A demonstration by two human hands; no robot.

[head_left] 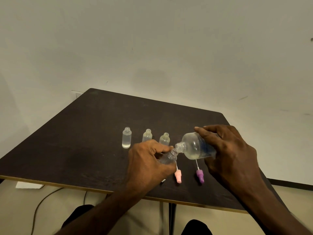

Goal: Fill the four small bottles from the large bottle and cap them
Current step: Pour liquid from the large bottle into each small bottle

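A: Dark table [94, 133] fills the view, its near edge trimmed pale. What's over it?

B: The right hand [227, 150] grips the large bottle [196, 147], tipped on its side above the near-right part of the table, mouth pointing left. There's a blue patch on it under the fingers; I can't read any writing.

A: And the other hand?

B: The left hand [147, 160] is curled round a small bottle [169, 157], tilted, its neck touching the big one's mouth.

A: The rest?

B: Three small open bottles [126, 138] stand in a row mid-table, no labels showing. Nearer the front edge lie a pink spray cap [177, 175] and a purple spray cap [199, 175], each with its thin tube.
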